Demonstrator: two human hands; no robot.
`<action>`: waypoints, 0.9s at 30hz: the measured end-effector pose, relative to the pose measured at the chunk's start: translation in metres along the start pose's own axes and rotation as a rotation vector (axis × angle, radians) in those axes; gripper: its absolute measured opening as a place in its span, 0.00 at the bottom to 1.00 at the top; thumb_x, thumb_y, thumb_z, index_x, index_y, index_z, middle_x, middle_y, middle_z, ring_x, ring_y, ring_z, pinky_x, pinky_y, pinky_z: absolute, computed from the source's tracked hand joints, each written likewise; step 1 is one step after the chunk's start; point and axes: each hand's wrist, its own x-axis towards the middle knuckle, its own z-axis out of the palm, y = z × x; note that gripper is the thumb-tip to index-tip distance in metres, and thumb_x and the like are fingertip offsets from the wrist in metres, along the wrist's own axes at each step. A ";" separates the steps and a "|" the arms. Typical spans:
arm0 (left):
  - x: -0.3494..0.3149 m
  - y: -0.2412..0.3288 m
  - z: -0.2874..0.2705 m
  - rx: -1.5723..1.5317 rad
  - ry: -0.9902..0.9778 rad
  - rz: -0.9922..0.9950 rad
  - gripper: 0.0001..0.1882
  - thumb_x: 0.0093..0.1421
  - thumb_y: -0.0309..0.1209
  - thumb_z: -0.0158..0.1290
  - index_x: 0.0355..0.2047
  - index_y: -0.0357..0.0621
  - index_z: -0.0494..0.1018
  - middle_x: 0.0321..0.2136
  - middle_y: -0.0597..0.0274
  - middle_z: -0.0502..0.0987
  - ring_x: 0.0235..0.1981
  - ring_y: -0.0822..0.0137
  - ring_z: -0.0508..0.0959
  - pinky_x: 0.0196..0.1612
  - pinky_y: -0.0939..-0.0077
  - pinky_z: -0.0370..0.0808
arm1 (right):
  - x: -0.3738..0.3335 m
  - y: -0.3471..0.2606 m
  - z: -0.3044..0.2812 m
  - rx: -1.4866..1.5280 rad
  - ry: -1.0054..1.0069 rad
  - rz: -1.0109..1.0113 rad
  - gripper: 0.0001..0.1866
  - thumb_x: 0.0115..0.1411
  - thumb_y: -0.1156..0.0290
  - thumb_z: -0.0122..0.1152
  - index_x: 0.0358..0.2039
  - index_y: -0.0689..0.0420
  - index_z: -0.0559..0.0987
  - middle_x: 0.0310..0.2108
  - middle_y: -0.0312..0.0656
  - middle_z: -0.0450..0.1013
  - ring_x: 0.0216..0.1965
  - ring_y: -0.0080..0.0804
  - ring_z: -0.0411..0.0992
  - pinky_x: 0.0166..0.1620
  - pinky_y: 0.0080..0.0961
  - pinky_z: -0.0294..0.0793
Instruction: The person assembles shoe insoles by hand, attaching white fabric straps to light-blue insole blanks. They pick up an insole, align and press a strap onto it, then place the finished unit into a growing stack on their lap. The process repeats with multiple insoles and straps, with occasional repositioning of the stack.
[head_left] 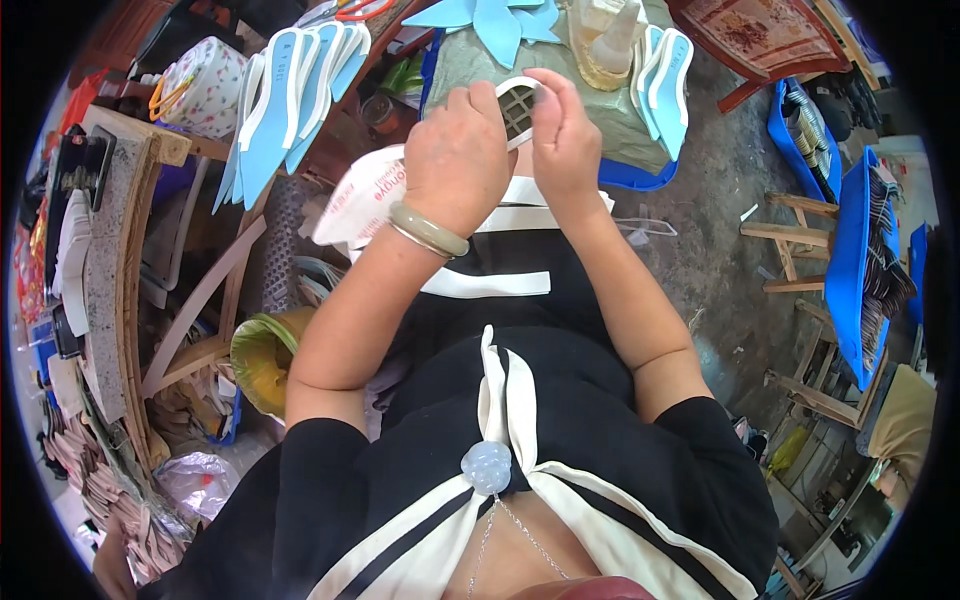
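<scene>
Pointing the white-edged piece's (517, 83) curve forward, hands (458, 145) obscure its long axis.

Left hand (460, 150) curled, right hand (566, 145) pinching, elbows (662, 372) bent

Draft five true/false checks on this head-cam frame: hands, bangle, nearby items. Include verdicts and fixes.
1. The left hand and right hand both hold the white-edged piece. True.
2. The bangle is on the right wrist. False: it is on the left wrist.
3. A white strip lies across the person's lap. True.
4. The yellow container stands to the person's right. False: it is on the person's left.
5. Light-blue pieces with white edges show only to the right of the hands. False: they show on both sides.
</scene>
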 end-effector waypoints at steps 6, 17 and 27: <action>0.009 0.010 0.001 -0.282 -0.098 -0.135 0.37 0.52 0.35 0.58 0.61 0.39 0.57 0.46 0.42 0.74 0.41 0.44 0.77 0.41 0.58 0.75 | 0.000 0.006 0.000 0.558 -0.115 0.188 0.35 0.55 0.61 0.67 0.58 0.58 0.61 0.40 0.40 0.71 0.40 0.24 0.70 0.41 0.23 0.72; 0.028 0.024 0.004 -1.650 0.021 -0.266 0.16 0.63 0.31 0.52 0.48 0.37 0.66 0.42 0.59 0.73 0.39 0.71 0.75 0.45 0.75 0.72 | -0.036 0.005 -0.043 0.117 -0.410 -0.011 0.54 0.37 0.63 0.77 0.64 0.55 0.56 0.57 0.49 0.58 0.56 0.46 0.62 0.53 0.38 0.68; 0.021 -0.025 0.013 -1.423 -0.030 -0.144 0.37 0.64 0.40 0.51 0.66 0.40 0.46 0.60 0.48 0.60 0.59 0.60 0.66 0.60 0.69 0.64 | 0.029 0.083 -0.089 -0.277 0.317 -0.026 0.43 0.46 0.65 0.69 0.62 0.55 0.61 0.44 0.52 0.64 0.47 0.46 0.65 0.50 0.37 0.68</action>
